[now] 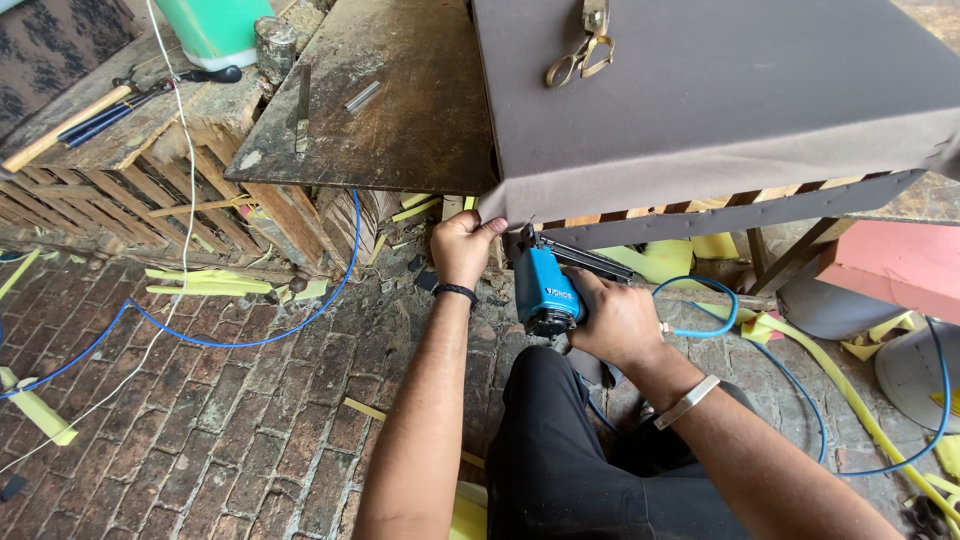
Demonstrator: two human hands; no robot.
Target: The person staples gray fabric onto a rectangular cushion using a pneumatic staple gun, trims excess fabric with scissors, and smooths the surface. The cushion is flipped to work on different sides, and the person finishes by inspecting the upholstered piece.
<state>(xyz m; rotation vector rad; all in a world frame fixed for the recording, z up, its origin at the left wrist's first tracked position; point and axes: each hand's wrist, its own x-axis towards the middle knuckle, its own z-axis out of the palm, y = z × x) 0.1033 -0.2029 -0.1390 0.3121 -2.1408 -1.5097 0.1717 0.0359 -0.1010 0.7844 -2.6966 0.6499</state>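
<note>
Basically head view only. Left hand (462, 250) pinches lower edge of brown fabric (700, 100) at corner of frame, thumb pressed against cloth, grip closed on it. Right hand (612, 322) wraps blue pneumatic stapler (546, 292), grip clenched round body, nose up against fabric edge just right of left hand. Fabric edge lies above both hands, long axis left-right; left hand touching, stapler nearly touching. Counts: one stapler, one blue air hose (250, 335), one pair scissors (582, 50) on fabric, one hammer (65, 125) on counter (400, 110) far left.
</note>
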